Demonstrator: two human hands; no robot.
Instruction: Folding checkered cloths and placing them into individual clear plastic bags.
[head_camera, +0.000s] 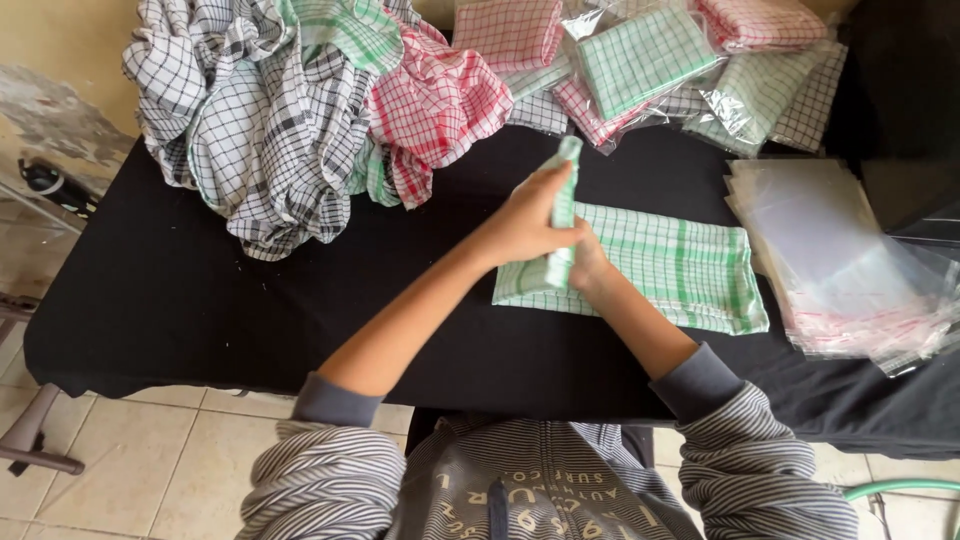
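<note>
Green checked cloth (660, 262): its folded end stands gripped between both hands' fingers (540, 215).

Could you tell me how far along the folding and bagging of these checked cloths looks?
Done: several folded cloths in clear bags lie at the table's far edge. In hand: the left hand and right hand fold the left end of a green checked cloth upward. Left: a heap of loose cloths unfolded, and a stack of empty clear bags at the right.

Green-and-white checked cloth (670, 265) on a black table (200, 290).
</note>
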